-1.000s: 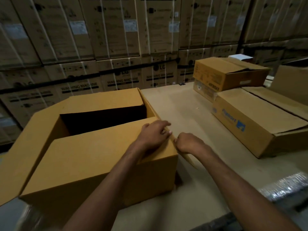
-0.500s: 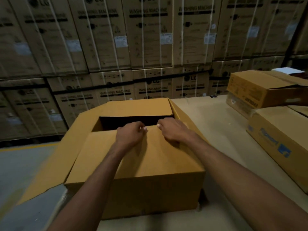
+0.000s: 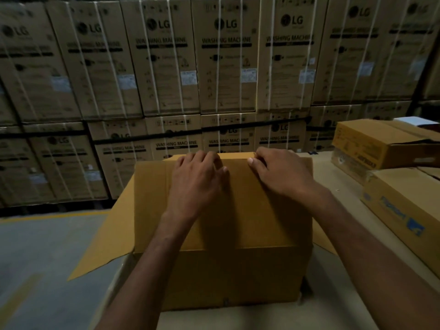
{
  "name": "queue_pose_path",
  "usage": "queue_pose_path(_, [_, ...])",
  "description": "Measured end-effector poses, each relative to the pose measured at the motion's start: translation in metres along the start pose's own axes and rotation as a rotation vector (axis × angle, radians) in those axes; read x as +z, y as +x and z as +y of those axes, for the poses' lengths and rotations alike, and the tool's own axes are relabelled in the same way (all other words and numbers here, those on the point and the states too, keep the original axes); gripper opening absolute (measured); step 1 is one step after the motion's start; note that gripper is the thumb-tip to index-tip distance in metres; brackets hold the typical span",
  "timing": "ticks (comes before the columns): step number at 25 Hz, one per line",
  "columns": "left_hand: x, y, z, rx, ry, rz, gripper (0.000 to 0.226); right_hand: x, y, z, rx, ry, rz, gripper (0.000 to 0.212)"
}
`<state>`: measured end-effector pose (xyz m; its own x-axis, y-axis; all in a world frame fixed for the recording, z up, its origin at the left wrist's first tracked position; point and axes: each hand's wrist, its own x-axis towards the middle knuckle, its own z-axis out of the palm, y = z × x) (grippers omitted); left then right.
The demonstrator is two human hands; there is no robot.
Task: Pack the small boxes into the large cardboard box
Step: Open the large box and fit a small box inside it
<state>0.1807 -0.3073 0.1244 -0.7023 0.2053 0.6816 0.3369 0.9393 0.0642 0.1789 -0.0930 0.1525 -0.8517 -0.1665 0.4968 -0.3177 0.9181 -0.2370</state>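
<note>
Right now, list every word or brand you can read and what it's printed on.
"LG": stacked cartons, near each top.
"WASHING MACHINE": same cartons, below the logo.
Blue print on low right box: too blurred.
Dark print on upper right box: too blurred.
White stickers on cartons: too small.

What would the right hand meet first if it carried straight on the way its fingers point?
The right hand rests on the box; past its far edge it would probably meet the stacked washing machine cartons first, though the gap between is hard to judge.
</note>
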Motion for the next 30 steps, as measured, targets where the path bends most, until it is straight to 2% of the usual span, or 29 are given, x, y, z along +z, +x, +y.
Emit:
queue_pose_path(4, [-0.028,-0.023,0.015,0.024,0.068,0.065,0.045,-0.025,-0.036,-0.012,-0.069,-0.043,0.068,0.026])
queue_pose_path(7, [-0.062,-0.045,0.032,0.015,0.064,0.107,0.048,-0.047,-0.068,-0.018,-0.118,-0.031,0.12,0.041])
queue_pose_path(9, [-0.089,-0.064,0.05,-0.054,0.065,0.049,0.057,-0.062,-0.091,-0.023,-0.096,0.02,0.041,0.053])
queue_pose_path(11, [-0.111,-0.083,0.067,-0.156,0.065,-0.05,0.057,-0.073,-0.113,-0.029,-0.043,0.103,-0.108,0.052])
queue_pose_path(12, [-0.117,-0.092,0.074,-0.2,0.067,-0.118,0.056,-0.075,-0.123,-0.029,-0.022,0.127,-0.179,0.044])
queue_pose_path(15, [-0.115,-0.125,0.084,-0.269,0.028,-0.45,0.052,-0.061,-0.149,-0.021,-0.061,0.04,-0.392,0.022])
queue_pose_path(17, [-0.099,-0.147,0.086,-0.29,0.024,-0.651,0.046,-0.031,-0.166,-0.012,-0.095,0.037,-0.541,0.022])
queue_pose_path(20, [-0.06,-0.179,0.082,-0.331,0.008,-0.845,0.052,0.015,-0.193,0.004,-0.091,0.107,-0.62,0.029])
queue_pose_path(22, [-0.042,-0.195,0.077,-0.362,-0.051,-0.909,0.054,0.034,-0.202,0.012,-0.086,0.099,-0.626,0.032])
queue_pose_path(25, [-0.034,-0.197,0.066,-0.37,-0.17,-0.876,0.047,0.042,-0.194,0.015,-0.131,0.103,-0.554,0.033])
queue_pose_path(30, [-0.026,-0.132,0.047,-0.193,-0.043,-0.48,0.037,0.054,-0.122,0.008,-0.04,0.206,-0.332,0.024])
